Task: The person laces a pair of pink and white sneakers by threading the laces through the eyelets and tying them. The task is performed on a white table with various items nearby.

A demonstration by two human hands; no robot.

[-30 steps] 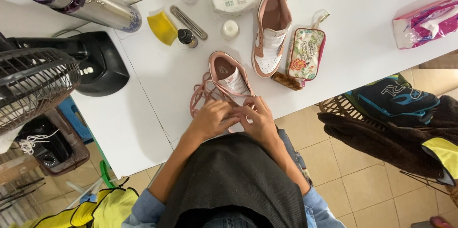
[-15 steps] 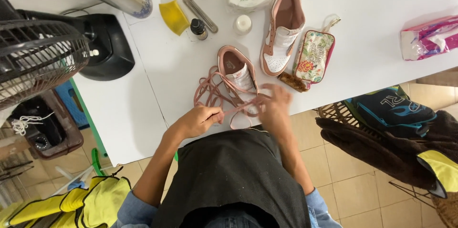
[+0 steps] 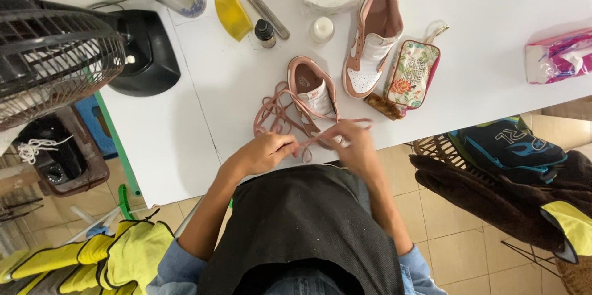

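step in hand: looks like I'm mid-lacing on the near shoe [image 3: 312, 94], working the pink lace [image 3: 277, 116] with both hands at the tabletop [image 3: 493, 11] edge closest to me

left hand: my left hand [image 3: 266, 153] is curled narrow, fingertips pinched on a bit of the lace right at the front edge

right hand: my right hand [image 3: 353, 147] is a bit blurry, fingers closed around the other stretch of lace, which runs up and off to the right; exact grip, can't really tell

where the shoe is: just past my hands, toe end towards me, touching or almost touching my fingers, opening facing up

lace: most of it sits in loose loops on the tabletop left of the shoe, just beyond my left hand

next move, my guess: needs a free lace end found and lined up with an eyelet, so a fine pinch and some slack pulled out of those loops without tangling them

other shoe: the second shoe [image 3: 372, 39] lies farther back on the right, well apart from my hands, no lace in it that I can see

nearby stuff: floral pouch [image 3: 412, 73] just right of that shoe, small dark bottle [image 3: 265, 32] and yellow cloth [image 3: 232, 16] farther back
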